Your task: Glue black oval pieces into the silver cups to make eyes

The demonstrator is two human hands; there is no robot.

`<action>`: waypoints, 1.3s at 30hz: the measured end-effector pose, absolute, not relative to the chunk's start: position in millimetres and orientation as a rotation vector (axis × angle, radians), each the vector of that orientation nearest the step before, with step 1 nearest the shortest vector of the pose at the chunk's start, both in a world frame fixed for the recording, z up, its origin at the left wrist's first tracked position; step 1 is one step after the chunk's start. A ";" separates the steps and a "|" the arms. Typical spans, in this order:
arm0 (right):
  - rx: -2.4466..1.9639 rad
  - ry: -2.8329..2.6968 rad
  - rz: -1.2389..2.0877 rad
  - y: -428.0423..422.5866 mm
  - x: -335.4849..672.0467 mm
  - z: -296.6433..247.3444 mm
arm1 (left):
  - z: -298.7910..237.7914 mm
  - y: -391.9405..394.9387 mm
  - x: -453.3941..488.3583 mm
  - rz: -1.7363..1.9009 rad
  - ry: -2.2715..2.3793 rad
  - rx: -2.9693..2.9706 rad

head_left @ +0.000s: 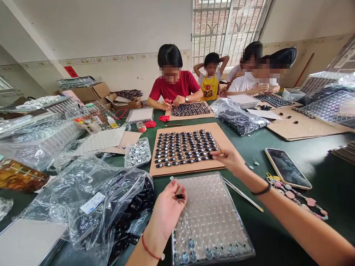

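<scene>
My left hand [170, 203] is closed, palm up, with a small black oval piece [180, 196] at its curled fingers, above a clear plastic tray [210, 207] of round cells. Some cells along the tray's near edge hold bluish metal discs. My right hand [229, 159] pinches a dark oval piece [211, 155] at the near right corner of a brown cardboard sheet [177, 170]. Rows of glossy black oval pieces [182, 146] with pale middles lie on that sheet. Left of my left hand, an open plastic bag [130, 218] holds many loose black pieces.
A small clear box [138, 153] of metal parts stands left of the cardboard. A phone [287, 168], a beaded strap [307, 201] and a white stick [244, 194] lie at right. Across the table, a person in red [176, 87] works over another board; several others sit further right.
</scene>
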State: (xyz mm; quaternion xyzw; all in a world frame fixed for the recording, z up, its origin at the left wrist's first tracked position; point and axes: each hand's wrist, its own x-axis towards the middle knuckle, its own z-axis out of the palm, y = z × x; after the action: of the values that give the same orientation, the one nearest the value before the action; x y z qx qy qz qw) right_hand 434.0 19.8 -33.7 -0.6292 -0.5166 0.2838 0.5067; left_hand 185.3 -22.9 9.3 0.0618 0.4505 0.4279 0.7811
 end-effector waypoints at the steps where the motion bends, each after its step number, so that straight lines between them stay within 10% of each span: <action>1: -1.547 -1.212 0.629 40.6 445.5 -32.1 | 10.6 -22.4 184.6 0.919 0.968 0.113; 16: -2.024 -1.360 0.269 212.6 529.2 -69.2 | 4.3 -21.1 195.4 0.823 1.040 0.205; 39: -1.600 -1.304 0.400 106.0 489.2 -29.4 | -13.6 -20.8 185.0 0.845 0.862 0.379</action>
State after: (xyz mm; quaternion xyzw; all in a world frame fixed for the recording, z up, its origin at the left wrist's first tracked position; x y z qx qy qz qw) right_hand 489.2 106.0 -29.4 -0.6605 -0.5385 0.1652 0.4966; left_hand 185.0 -20.8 -13.6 0.1772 0.4028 0.3949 0.8065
